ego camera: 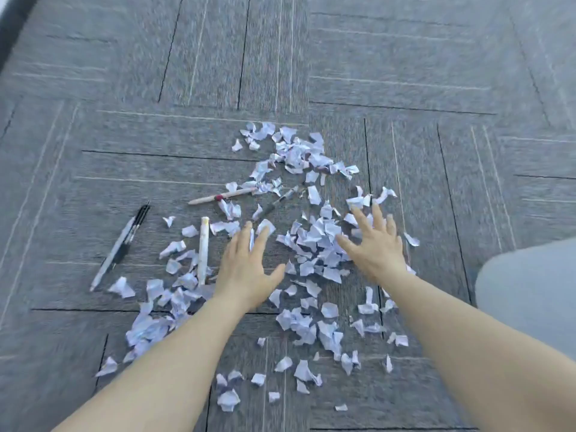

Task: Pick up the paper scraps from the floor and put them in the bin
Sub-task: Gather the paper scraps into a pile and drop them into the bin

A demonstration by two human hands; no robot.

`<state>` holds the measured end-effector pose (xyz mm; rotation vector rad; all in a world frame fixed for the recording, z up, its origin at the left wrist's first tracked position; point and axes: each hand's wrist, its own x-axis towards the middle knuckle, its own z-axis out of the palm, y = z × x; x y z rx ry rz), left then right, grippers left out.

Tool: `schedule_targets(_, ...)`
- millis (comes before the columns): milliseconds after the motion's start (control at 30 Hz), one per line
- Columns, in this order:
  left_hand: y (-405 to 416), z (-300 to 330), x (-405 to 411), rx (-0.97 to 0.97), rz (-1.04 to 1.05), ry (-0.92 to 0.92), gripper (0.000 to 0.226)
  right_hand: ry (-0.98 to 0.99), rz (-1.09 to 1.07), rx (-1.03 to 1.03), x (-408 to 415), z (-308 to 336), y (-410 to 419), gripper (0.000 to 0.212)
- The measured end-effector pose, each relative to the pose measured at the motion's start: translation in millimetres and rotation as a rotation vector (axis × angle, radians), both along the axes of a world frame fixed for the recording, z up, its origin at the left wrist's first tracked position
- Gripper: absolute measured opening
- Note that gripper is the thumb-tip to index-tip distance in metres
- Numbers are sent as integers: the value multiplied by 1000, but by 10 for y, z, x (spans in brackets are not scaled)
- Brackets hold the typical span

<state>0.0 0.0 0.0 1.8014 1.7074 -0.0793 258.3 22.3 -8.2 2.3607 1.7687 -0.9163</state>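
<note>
Sweeping these torn paper scraps (314, 241) together risks dragging pens along into the bin, since writing tools lie mixed in: a pale marker (203, 251) just left of the left hand (246, 269), and a dark pen (277, 202) and a wooden pencil (223, 196) beyond its fingertips. Light scraps could also scatter across the carpet (436, 73). Both hands hover palm-down, fingers spread and gripping nothing; the right hand (375, 247) lies over the thickest heap. Scraps lie beneath, between and beyond the fingers. No bin is in view.
</note>
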Motion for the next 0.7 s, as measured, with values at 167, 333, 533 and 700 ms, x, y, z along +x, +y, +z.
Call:
schedule_targets(167,22,-500,190,165,41,-6,76,88,237,149,-76,-389,209,70)
schedule_targets(333,-143,-521,342,272,-91,-218,72,152,635,177,-257,-392,-144,67)
schedule_targets(533,-696,-495,125,260,-355,-289,76,200,825,278,134,-321,-630,61)
schedule_targets(700,-495,-504,194,220,-317,85,111,-67,515,223,275,-361,-609,79)
